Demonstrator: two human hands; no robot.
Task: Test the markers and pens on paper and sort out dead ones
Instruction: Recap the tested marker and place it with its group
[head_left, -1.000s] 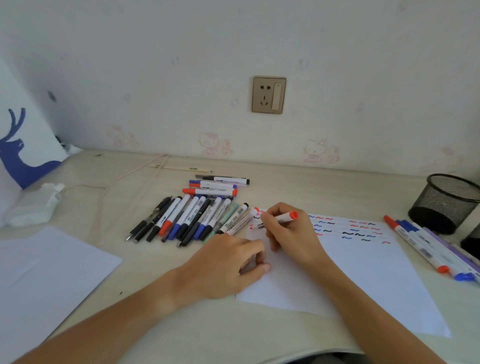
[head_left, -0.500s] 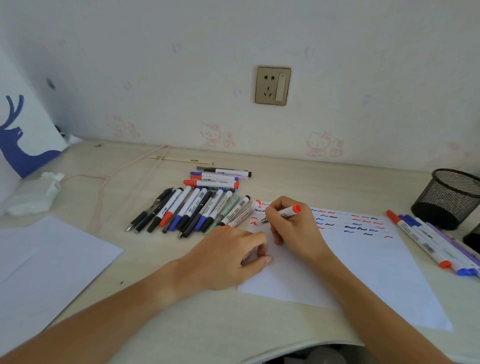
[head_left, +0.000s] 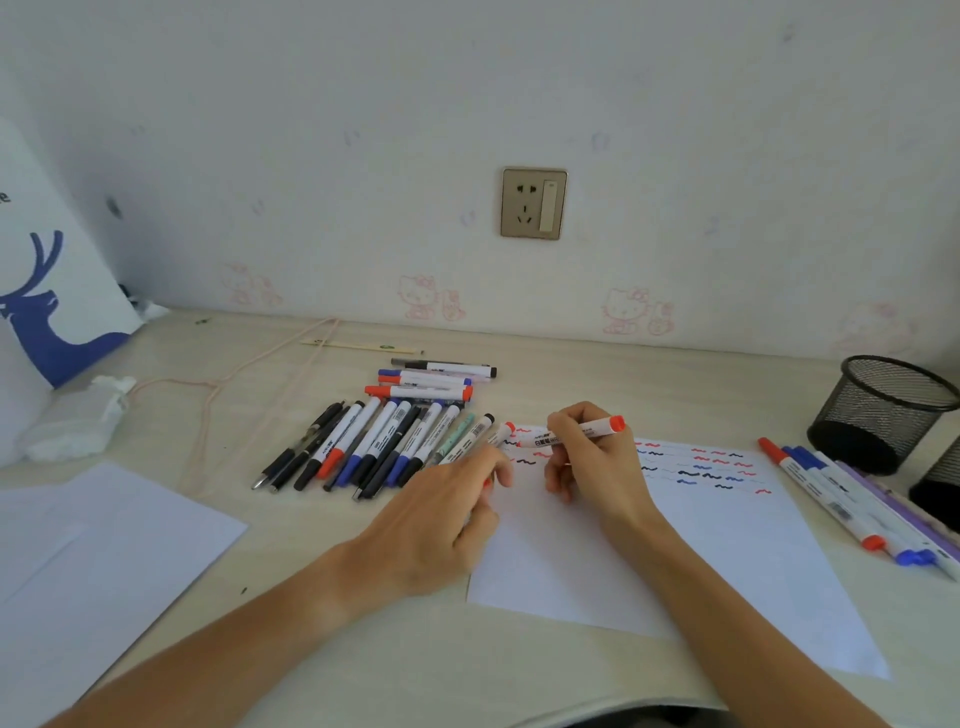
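My right hand (head_left: 587, 462) pinches the red marker (head_left: 571, 434), tip toward nine o'clock; my left hand (head_left: 441, 519), seemingly holding its cap, steadies the paper (head_left: 701, 561). Light strokes suffice.

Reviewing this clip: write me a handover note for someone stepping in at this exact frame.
Right hand: holds a red-ended marker over the top of the test sheet.
Left hand: rests at the sheet's left edge; something small and red shows at its fingertips, and its grip cannot be made out.
Done: red, blue and black squiggles cross the sheet's top; a few markers lie right of it by the mesh cup.
Left: the big pile to the left, probably untested, then sort out the dead ones.
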